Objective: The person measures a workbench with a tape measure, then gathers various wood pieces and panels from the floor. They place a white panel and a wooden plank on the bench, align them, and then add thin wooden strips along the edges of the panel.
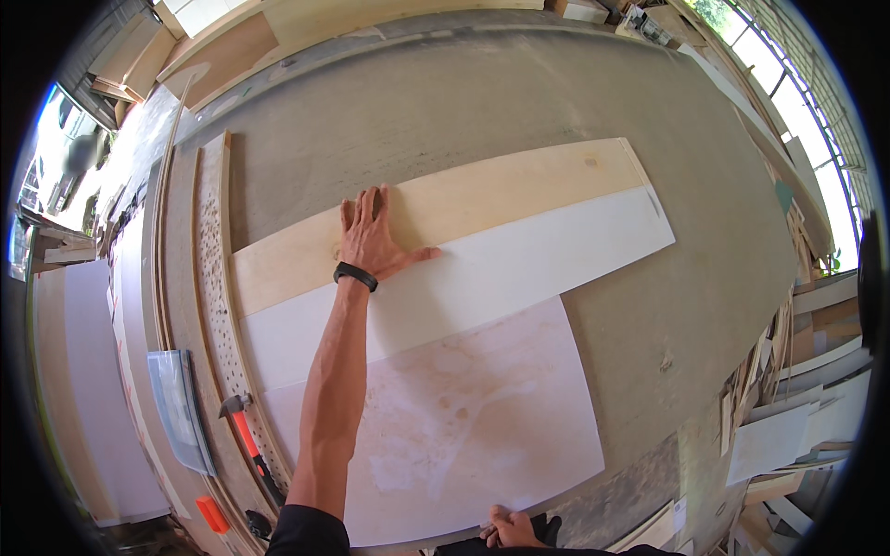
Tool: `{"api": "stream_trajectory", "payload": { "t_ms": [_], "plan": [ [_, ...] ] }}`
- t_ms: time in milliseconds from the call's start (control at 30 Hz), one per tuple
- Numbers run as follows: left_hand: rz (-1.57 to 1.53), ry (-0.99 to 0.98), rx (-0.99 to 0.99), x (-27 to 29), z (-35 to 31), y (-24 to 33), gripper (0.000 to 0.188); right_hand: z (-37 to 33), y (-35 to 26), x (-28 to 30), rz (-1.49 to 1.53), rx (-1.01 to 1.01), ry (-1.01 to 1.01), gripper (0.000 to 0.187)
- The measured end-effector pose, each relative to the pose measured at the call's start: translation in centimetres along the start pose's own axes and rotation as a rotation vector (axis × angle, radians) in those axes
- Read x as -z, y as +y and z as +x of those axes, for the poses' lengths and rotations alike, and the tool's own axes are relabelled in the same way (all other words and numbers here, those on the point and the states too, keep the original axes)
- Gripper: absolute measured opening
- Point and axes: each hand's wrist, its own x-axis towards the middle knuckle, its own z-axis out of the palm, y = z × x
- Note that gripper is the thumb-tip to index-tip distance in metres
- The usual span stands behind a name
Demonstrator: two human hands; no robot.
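Note:
My left hand (371, 238) lies palm down with its fingers spread. It rests on a long pale wooden board (519, 181), and its thumb reaches over the seam to a white strip (519, 269) along the board's near side. A black band circles the wrist. Closer to me, a large white sheet with brownish stains (473, 398) lies against the strip. By the sheet's near edge, my right hand (512, 528) is closed with the fingers curled; whatever it may hold is hidden. Black material shows beside it.
Left of the boards runs a wooden strip full of holes (215, 241). A claw hammer with a red and black handle (248, 445), a clear plastic case (179, 408) and an orange object (211, 514) lie there. Stacked panel offcuts (788, 426) crowd the right side.

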Motion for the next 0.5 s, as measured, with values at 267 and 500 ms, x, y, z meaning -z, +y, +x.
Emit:
{"api": "stream_trajectory", "payload": {
  "t_ms": [267,500],
  "plan": [
    [-0.015,0.033,-0.018,-0.4,1.2,-0.9,0.143,1.7,0.5,0.1,-0.052,0.037,-0.043,0.043],
    [-0.022,0.002,-0.024,-0.3,2.1,-1.5,0.141,0.8,-2.4,-0.4,-0.168,-0.009,-0.085,0.045]
  ]
}}
